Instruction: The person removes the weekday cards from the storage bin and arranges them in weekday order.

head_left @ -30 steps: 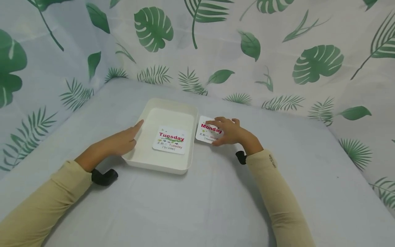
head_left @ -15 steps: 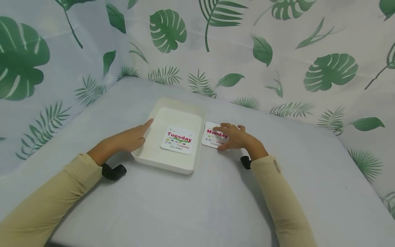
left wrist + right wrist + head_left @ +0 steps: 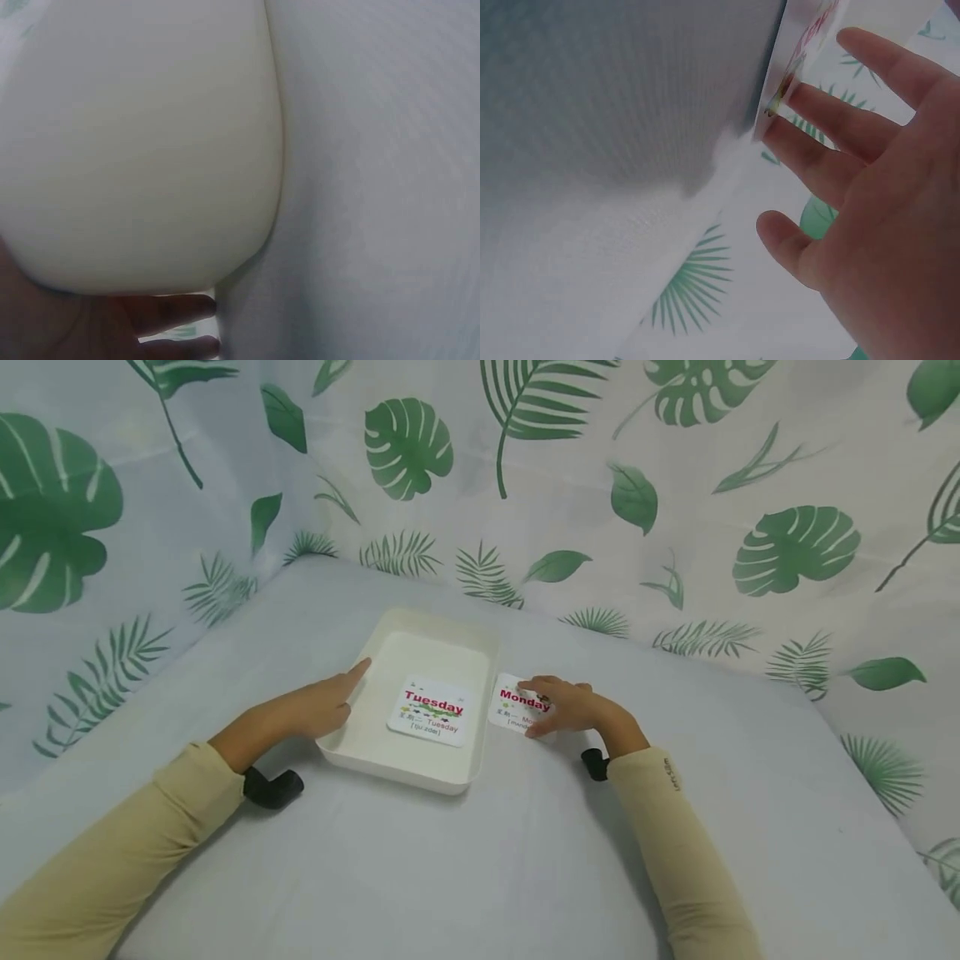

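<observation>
Spread, in the head view, my right hand [image 3: 570,706] overlaps the Monday card [image 3: 512,697] from the right; my left hand [image 3: 321,703], farther off, rests against the white tray [image 3: 435,657] between. Left wrist: straight fingers below tray. Right wrist: fingertips reach the card, pinching nothing.

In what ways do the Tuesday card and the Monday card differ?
The Tuesday card lies inside the white tray; the Monday card lies outside it, on the table. The Tuesday card is uncovered, while the Monday card is partly hidden by the right hand. Both are white with red day names.
</observation>
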Demonstrator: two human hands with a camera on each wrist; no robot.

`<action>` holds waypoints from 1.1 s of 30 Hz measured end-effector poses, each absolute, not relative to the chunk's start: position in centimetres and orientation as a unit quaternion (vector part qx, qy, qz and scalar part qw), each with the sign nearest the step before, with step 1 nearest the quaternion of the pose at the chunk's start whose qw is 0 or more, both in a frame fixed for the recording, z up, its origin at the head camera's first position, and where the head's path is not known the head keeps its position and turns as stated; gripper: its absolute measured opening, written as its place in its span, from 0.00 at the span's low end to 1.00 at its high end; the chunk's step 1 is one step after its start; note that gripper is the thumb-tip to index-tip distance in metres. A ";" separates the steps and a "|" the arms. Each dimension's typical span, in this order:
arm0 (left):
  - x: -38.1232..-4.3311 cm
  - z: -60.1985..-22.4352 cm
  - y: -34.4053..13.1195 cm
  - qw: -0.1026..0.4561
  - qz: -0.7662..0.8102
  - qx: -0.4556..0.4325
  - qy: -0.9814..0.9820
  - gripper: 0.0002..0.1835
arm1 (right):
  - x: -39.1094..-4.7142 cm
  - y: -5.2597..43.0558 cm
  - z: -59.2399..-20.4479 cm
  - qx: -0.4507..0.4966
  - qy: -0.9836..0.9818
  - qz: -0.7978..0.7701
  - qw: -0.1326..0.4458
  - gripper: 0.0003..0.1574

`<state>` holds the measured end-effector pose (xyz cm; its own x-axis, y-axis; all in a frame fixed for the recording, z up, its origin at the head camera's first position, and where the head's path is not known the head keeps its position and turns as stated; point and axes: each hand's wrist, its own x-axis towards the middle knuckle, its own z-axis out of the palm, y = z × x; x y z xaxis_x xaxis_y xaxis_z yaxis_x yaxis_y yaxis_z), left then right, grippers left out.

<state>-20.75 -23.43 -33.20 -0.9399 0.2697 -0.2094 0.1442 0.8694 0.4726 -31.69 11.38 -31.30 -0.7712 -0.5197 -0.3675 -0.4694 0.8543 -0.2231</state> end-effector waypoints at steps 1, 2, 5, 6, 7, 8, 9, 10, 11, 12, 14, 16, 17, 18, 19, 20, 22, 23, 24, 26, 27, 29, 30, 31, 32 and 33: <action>-20.6 -33.3 -23.5 0.137 0.232 0.105 0.957 0.37 | -31.7 11.4 -31.6 -0.264 0.939 -0.061 0.214 0.50; -20.5 -33.4 -23.4 0.138 0.235 0.101 0.957 0.37 | -31.7 11.3 -31.7 -0.265 0.939 -0.063 0.212 0.50; -20.8 -33.0 -23.4 0.130 0.244 0.098 0.956 0.36 | -32.0 11.3 -31.4 -0.264 0.941 -0.067 0.199 0.48; -20.9 -32.8 -23.4 0.128 0.245 0.100 0.956 0.36 | -32.1 11.3 -31.2 -0.262 0.942 -0.069 0.199 0.48; -21.0 -32.8 -23.4 0.128 0.244 0.104 0.956 0.36 | -32.2 11.3 -31.2 -0.261 0.941 -0.073 0.202 0.48; -21.0 -32.7 -23.4 0.132 0.242 0.107 0.955 0.36 | -32.3 11.2 -31.2 -0.261 0.940 -0.072 0.209 0.48; -20.9 -32.8 -23.4 0.136 0.240 0.110 0.955 0.36 | -32.3 11.3 -31.3 -0.261 0.938 -0.070 0.216 0.49; -20.9 -32.8 -23.4 0.140 0.237 0.111 0.955 0.36 | -32.3 11.3 -31.4 -0.261 0.937 -0.069 0.221 0.49; -20.8 -32.9 -23.5 0.143 0.235 0.111 0.955 0.36 | -32.3 11.3 -31.6 -0.260 0.936 -0.070 0.225 0.49; -20.8 -33.0 -23.5 0.145 0.235 0.110 0.955 0.36 | -32.2 11.3 -31.7 -0.260 0.936 -0.071 0.228 0.49; -20.6 -33.1 -23.5 0.144 0.236 0.105 0.955 0.36 | -32.2 11.3 -31.8 -0.261 0.936 -0.080 0.222 0.50; -20.5 -33.2 -23.5 0.142 0.239 0.098 0.955 0.37 | -32.0 11.1 -31.7 -0.263 0.938 -0.094 0.207 0.49; -20.5 -33.3 -23.5 0.143 0.240 0.096 0.955 0.37 | -31.9 11.0 -31.6 -0.264 0.939 -0.100 0.195 0.49; -20.5 -33.3 -23.5 0.144 0.240 0.095 0.955 0.37 | -31.8 10.8 -31.5 -0.264 0.941 -0.110 0.182 0.48; -20.5 -33.3 -23.5 0.144 0.241 0.094 0.955 0.37 | -31.7 10.5 -31.3 -0.267 0.942 -0.120 0.166 0.47; -20.5 -33.4 -23.5 0.144 0.241 0.094 0.955 0.37 | -31.6 10.1 -31.1 -0.268 0.943 -0.130 0.151 0.46; -20.6 -33.4 -23.5 0.145 0.243 0.096 0.954 0.36 | -31.2 9.1 -30.6 -0.283 0.940 -0.147 0.123 0.45; -20.7 -33.5 -23.6 0.146 0.243 0.098 0.954 0.36 | -31.0 8.5 -30.4 -0.291 0.936 -0.157 0.117 0.45; -20.7 -33.5 -23.6 0.146 0.243 0.100 0.954 0.37 | -30.7 7.8 -30.2 -0.303 0.932 -0.166 0.113 0.45; -20.8 -33.5 -23.6 0.143 0.245 0.101 0.954 0.37 | -30.1 6.3 -29.8 -0.323 0.923 -0.177 0.114 0.45; -20.9 -33.5 -23.6 0.143 0.246 0.103 0.953 0.37 | -29.9 5.5 -29.7 -0.333 0.918 -0.179 0.116 0.45; -21.0 -33.5 -23.7 0.141 0.243 0.106 0.954 0.37 | -29.5 4.2 -29.5 -0.345 0.914 -0.178 0.122 0.45; -21.0 -33.5 -23.7 0.141 0.243 0.106 0.954 0.37 | -29.3 3.6 -29.5 -0.346 0.913 -0.177 0.126 0.45; -21.0 -33.5 -23.8 0.141 0.242 0.107 0.954 0.37 | -29.2 3.1 -29.4 -0.347 0.912 -0.177 0.129 0.45; -21.0 -33.5 -23.8 0.141 0.242 0.107 0.954 0.37 | -29.2 2.6 -29.5 -0.348 0.911 -0.176 0.131 0.45; -21.0 -33.5 -23.8 0.141 0.241 0.109 0.954 0.37 | -29.2 2.2 -29.5 -0.350 0.911 -0.174 0.133 0.45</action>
<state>-20.96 -23.82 -33.55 -0.9368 0.2753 -0.2158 0.1395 0.8598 0.4913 -29.15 2.19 -29.47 -0.7199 -0.6837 -0.1194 -0.5913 0.6942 -0.4105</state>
